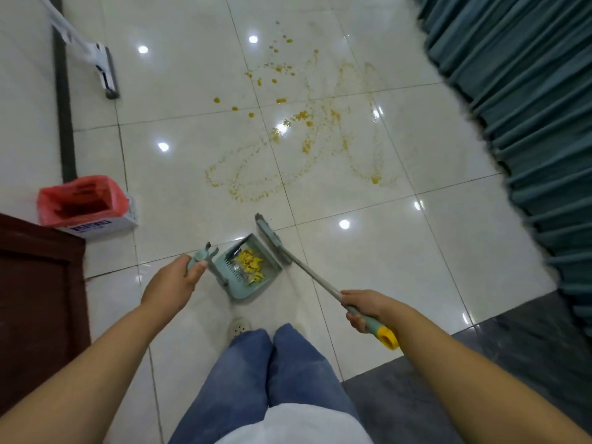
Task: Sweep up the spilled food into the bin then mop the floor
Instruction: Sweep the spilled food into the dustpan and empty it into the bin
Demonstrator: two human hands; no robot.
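Teal dustpan [238,285], lower centre, gripped by the left hand [174,280], seemingly tipped to retain yellow scraps [250,260]; right hand [365,307] clasps the broom [270,235].

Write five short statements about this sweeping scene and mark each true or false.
1. The dustpan holds yellow food bits. True.
2. The left hand holds the broom. False: it grips the dustpan's handle, and the right hand holds the broom.
3. The bin is lined with a blue bag. False: its liner is a red bag.
4. Yellow spill lies on the tiles beyond the dustpan. True.
5. The mop lies across the spill. False: it stands off to the left, apart from the spill.
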